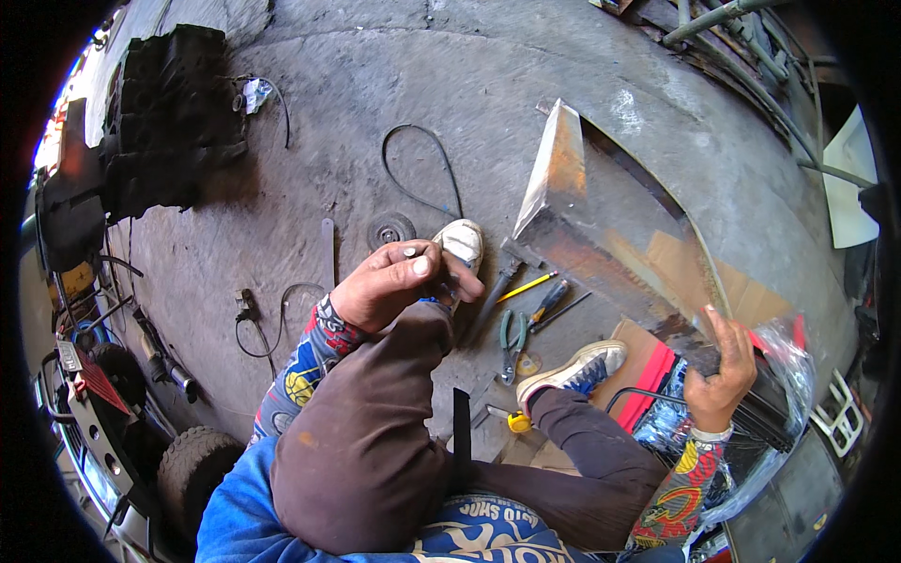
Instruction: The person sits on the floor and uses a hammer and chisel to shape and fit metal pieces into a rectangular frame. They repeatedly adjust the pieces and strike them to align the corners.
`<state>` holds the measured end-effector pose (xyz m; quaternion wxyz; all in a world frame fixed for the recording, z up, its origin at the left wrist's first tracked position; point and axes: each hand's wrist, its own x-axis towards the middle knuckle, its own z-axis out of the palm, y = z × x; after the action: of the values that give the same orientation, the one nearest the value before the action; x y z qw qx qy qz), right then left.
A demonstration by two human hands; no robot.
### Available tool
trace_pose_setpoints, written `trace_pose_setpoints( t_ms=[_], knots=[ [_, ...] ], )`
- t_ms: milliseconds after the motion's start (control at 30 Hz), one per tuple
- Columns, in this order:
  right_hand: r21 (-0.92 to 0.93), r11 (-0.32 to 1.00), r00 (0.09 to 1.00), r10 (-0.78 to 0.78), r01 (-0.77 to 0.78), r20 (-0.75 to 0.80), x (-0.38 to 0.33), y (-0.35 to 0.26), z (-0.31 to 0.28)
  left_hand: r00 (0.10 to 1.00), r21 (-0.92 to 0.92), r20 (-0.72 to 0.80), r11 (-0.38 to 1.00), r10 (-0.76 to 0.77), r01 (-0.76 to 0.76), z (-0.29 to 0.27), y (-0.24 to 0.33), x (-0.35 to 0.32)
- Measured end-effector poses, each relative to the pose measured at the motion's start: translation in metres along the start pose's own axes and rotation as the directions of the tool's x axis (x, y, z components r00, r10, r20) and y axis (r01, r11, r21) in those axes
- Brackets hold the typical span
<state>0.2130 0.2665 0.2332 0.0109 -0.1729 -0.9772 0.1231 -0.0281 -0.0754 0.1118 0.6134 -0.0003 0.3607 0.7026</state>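
Observation:
My left hand (399, 281) is over my raised knee, fingers curled in. A small pale tip shows between them; I cannot make out what it is. My right hand (721, 375) has its fingers stretched out along the curved edge of a rusty sheet-metal panel (601, 249), fingertips at its near end. The bent panel leans on the floor at the right. Between my feet lie a hammer (511, 263), a yellow pencil (528, 285), a screwdriver (550, 301), green-handled pliers (512, 338) and a yellow tape measure (518, 422).
Cardboard (751, 286) and clear plastic wrap (793, 366) lie at the right. A small wheel (390, 230), a metal ruler (328, 253) and a black cable (387, 141) are ahead. At the left stand a dark engine-like block (169, 122) and a tyre (197, 469).

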Motion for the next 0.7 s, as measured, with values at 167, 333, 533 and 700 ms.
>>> trace_pose_setpoints(
  t_ms=[167,333,533,700],
  knots=[
    [0.015,1.0,1.0,-0.012,0.012,0.006,0.01,0.007,-0.007,0.998,0.001,0.061,1.0,0.01,-0.01,-0.004,0.0,0.0],
    [0.008,1.0,0.999,-0.021,0.021,-0.037,0.015,0.008,-0.008,0.999,-0.011,-0.014,0.999,-0.038,0.037,-0.004,0.002,-0.001],
    [0.028,1.0,0.999,0.009,-0.008,-0.042,0.017,0.008,-0.01,0.984,-0.003,-0.128,0.992,-0.127,0.127,0.0,0.006,-0.001],
    [0.036,0.999,0.998,0.008,-0.006,-0.059,0.014,0.007,-0.007,0.981,0.047,-0.153,0.991,-0.117,0.126,0.003,0.007,0.002]
  ],
)
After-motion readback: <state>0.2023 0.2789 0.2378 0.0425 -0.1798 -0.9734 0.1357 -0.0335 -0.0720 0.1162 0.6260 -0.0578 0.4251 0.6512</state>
